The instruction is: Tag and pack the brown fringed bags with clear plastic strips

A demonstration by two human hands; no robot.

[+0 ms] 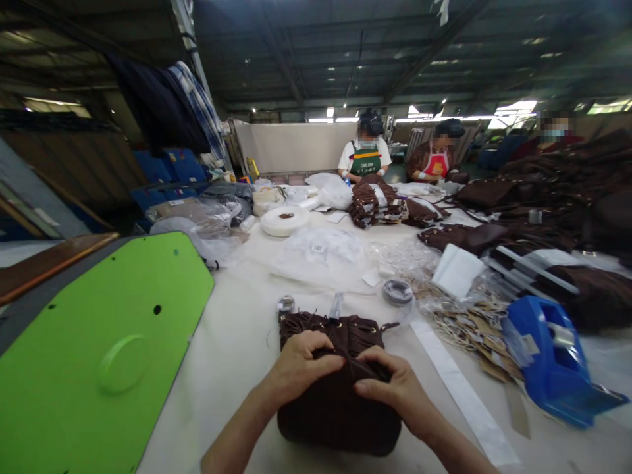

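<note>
A dark brown fringed bag lies on the white table right in front of me. My left hand is closed on the bag's upper left part, its fingers pinching the brown material. My right hand grips the bag's upper right part the same way, fingers curled in toward the left hand. Fringe and small metal eyelets show along the bag's far edge. The bag's middle is hidden under my hands.
A bright green panel fills the left. A blue tape dispenser sits at the right beside a heap of paper tags. Plastic bags, a tape roll and piles of brown bags lie farther back, where co-workers work.
</note>
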